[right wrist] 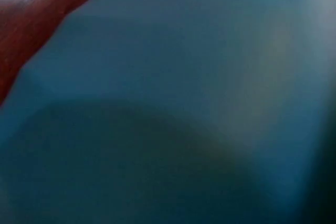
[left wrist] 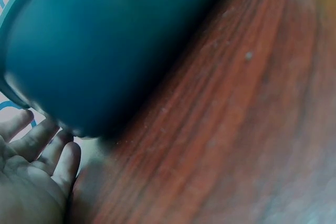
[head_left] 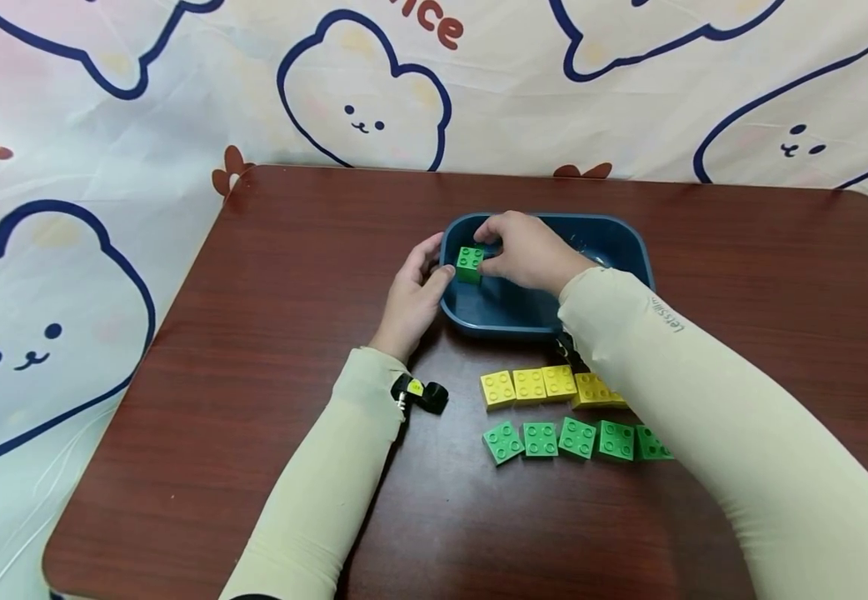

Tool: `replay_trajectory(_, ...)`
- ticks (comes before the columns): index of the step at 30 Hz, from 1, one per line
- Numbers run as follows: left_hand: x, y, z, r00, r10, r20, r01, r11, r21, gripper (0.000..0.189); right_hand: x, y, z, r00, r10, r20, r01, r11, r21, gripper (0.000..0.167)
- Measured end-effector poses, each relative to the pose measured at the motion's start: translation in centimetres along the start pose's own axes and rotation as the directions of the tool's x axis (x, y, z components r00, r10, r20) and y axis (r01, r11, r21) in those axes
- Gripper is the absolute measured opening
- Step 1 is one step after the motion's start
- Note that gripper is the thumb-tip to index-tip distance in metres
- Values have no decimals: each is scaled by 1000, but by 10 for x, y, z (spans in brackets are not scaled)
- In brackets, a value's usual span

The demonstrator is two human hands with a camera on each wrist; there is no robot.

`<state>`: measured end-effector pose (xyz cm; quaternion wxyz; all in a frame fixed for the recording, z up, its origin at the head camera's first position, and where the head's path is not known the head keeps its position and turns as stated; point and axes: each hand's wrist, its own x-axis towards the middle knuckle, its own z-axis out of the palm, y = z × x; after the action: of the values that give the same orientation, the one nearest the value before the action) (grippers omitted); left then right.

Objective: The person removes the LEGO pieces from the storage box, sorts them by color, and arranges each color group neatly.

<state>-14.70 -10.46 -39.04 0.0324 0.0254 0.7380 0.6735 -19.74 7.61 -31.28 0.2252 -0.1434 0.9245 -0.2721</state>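
A deep blue tray [head_left: 539, 332] stands on the table, its outer wall [left wrist: 100, 51] filling much of the left wrist view. My left hand [head_left: 415, 296] holds its left end, thumb at the rim and fingers against the outside. My right hand [head_left: 527, 250] reaches into the tray, thumb and forefinger curled about a green building block [head_left: 469, 263] near the left wall. The thumb tip meets the block's right side, and the forefinger is at its back edge. In the right wrist view, only blurred blue tray surface [right wrist: 157, 66] and some table show.
Several yellow blocks [head_left: 529, 386] lie in a row in front of the tray. Nearer to me is a row of several green blocks [head_left: 541, 439]. My right sleeve [head_left: 674, 358] hides the right ends of both rows. A patterned cloth [head_left: 509, 100] hangs behind the table [head_left: 314, 250].
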Motion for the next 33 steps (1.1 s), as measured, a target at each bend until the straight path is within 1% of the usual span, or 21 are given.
replay_trajectory(5, 0, 2, 2, 1000, -4, 9, 4, 1000, 8, 45, 2, 4, 3, 1000, 17, 16, -16, 998, -52, 51)
replay_trajectory(13, 1, 4, 5, 1000, -4, 13, 4, 1000, 18, 46, -2, 5, 1, 1000, 9, 17, -7, 997, -77, 48)
replay_trajectory(18, 0, 2, 4, 1000, 4, -2, -4, 1000, 29, 46, -6, 6, -5, 1000, 7, 21, -6, 998, -65, 47)
replay_trajectory(24, 0, 0, 2, 1000, -4, -14, 4, 999, 31, 46, -11, 4, -11, 1000, 1, 25, 0, 999, -48, 48)
replay_trajectory(33, 0, 1, 2, 1000, 1, -14, -1, 1000, 13, 46, -28, 2, -21, 1000, -15, 12, 15, 1000, -26, 48)
